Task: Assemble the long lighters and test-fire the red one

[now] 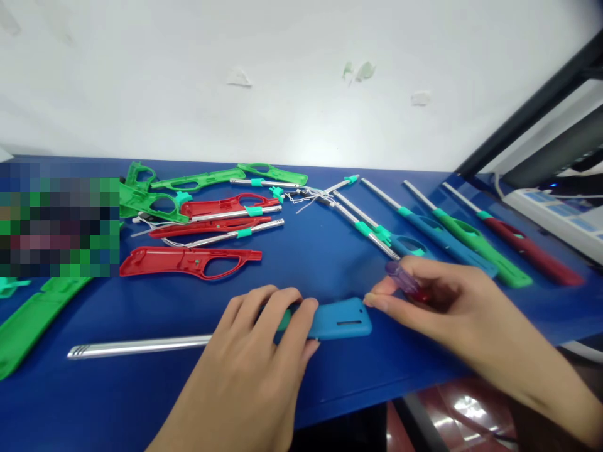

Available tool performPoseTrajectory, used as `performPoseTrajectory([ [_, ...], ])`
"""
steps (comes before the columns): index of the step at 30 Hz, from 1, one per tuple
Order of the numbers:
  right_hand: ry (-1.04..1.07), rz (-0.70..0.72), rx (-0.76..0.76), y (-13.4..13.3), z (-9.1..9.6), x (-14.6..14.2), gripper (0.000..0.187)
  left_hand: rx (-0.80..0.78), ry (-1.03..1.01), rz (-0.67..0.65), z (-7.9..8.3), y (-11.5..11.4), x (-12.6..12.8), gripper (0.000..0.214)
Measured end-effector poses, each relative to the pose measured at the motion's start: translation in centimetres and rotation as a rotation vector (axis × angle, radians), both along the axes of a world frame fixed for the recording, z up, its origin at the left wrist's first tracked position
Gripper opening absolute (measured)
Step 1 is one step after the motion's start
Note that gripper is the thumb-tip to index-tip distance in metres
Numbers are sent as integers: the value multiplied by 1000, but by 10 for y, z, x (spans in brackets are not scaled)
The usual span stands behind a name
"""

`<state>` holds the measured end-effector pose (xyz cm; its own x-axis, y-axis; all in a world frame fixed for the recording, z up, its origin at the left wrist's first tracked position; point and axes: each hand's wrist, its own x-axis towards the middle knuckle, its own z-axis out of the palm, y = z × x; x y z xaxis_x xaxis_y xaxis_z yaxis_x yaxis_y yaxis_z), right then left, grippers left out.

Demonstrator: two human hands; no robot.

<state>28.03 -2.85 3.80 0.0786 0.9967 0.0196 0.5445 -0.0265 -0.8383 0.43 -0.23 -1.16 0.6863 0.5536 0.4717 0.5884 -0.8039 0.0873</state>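
A blue long-tube lighter (342, 316) lies flat near the table's front edge, its metal tube pointing left. My left hand (264, 339) is wrapped over its middle and grips it, covering the trigger area; a bit of green shows between the fingers. At the lighter's right end, my right hand (433, 301) pinches thumb and forefinger together beside the corner hole. Whether something tiny sits in that pinch, I cannot make out. Tucked in the same hand is a tool with a clear purple and red handle (405, 280), looking like a screwdriver.
Blue, green and dark red lighters (532, 251) lie at the right. Red shell halves (188, 262), green shell halves (202, 179) and metal tubes with white wires (235, 235) spread over the left and back. A white power strip (556, 216) stands far right. A blurred patch hides the far left.
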Motion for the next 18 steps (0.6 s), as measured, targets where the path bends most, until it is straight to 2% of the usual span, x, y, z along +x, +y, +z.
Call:
performPoseTrajectory([
  [7, -104, -42, 63, -6, 4, -1, 34, -5, 6, 6, 1, -1, 1, 40],
  [13, -248, -8, 126, -12, 3, -2, 55, -20, 28, -3, 3, -1, 0, 44],
  [18, -319, -21, 164, -13, -3, 1, 58, -24, 14, -2, 6, 0, -1, 44],
])
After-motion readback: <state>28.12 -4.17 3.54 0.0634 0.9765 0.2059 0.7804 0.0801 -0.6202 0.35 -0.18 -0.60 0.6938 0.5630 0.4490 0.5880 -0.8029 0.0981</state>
